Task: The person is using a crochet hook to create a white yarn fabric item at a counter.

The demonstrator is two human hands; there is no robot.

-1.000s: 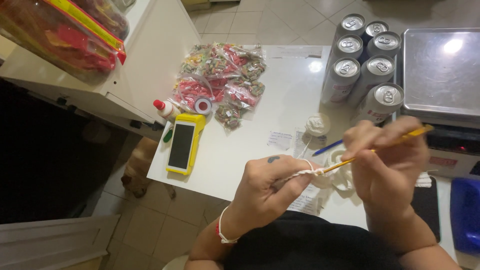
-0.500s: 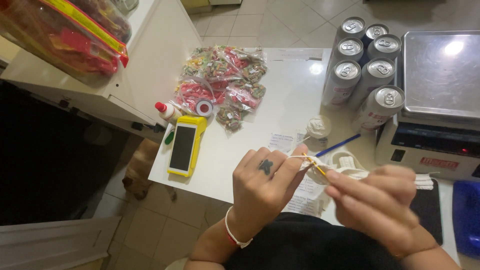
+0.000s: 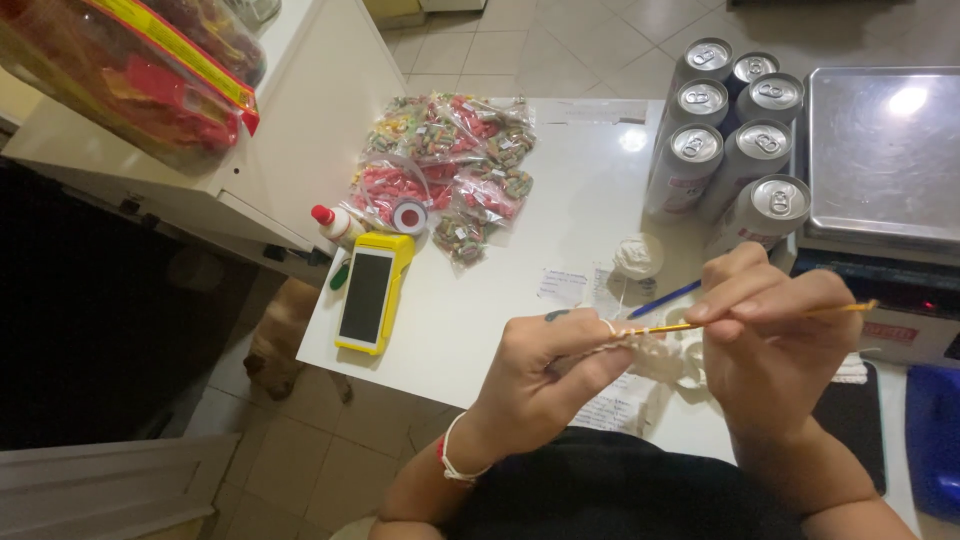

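1. A person seated at a white desk (image 3: 520,300) works a slim yellow-handled crochet hook (image 3: 760,317) into a small piece of cream-white crocheted yarn (image 3: 660,355), seen from the head camera.
2. The right hand (image 3: 775,345) has its fingers (image 3: 745,290) closed together on the hook, pinching the shaft near its middle.
3. The hook's long axis lies almost level, running from the right hand toward the left; its working tip points at the left hand, the butt end sticking out to the right over a grey weighing scale (image 3: 885,160).
4. The left hand (image 3: 550,375) has its fingers (image 3: 600,340) clamped on the crocheted piece, a strand looped over the forefinger just beside the hook's tip.
5. The yarn work sits between the two hands, touching both, above the desk's near edge; the left hand is the nearer to the stitch.
6. A small ball of white yarn (image 3: 638,255) rests on the desk beyond the hands, beside a blue pen (image 3: 665,298).
7. Further off stand six silver drink cans (image 3: 735,130), clear bags of coloured sweets (image 3: 450,170) and a yellow card terminal (image 3: 372,292).
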